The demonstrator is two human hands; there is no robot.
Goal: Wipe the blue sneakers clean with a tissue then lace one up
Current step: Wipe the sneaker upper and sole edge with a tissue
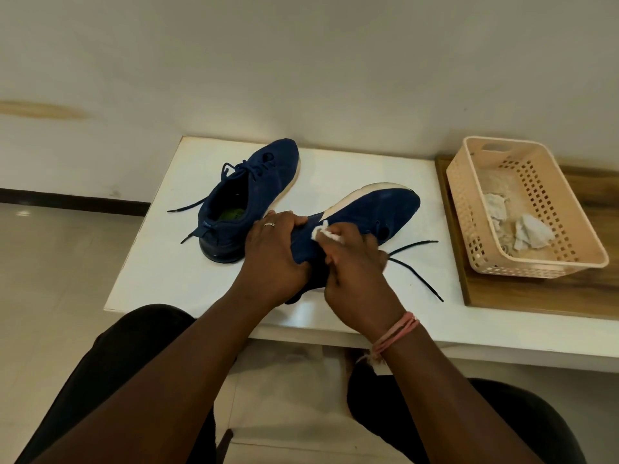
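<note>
- The left hand [273,259] grips the heel end of the near sneaker [361,219], fingers curled round its blue upper; a ring shows on one finger.
- The right hand [355,262] pinches a white tissue [326,233] and presses it against the side of that same sneaker, just to the right of the left hand's grip.
- The held sneaker is tilted onto its side, its pale sole turned away from the person and its toe pointing up and to the right, beyond both hands.
- Its loose dark laces [415,262] trail out to the right of the right hand, lying on the white table [160,262].
- The second sneaker [248,195] stands upright on the table just left of and beyond the left hand, its opening facing the person and its laces hanging loose.
- A pink thread band [395,334] circles the right wrist.
- Well to the right of the grip, a beige plastic basket [569,236] sits on a wooden board [536,296] and holds crumpled used tissues [532,234].
</note>
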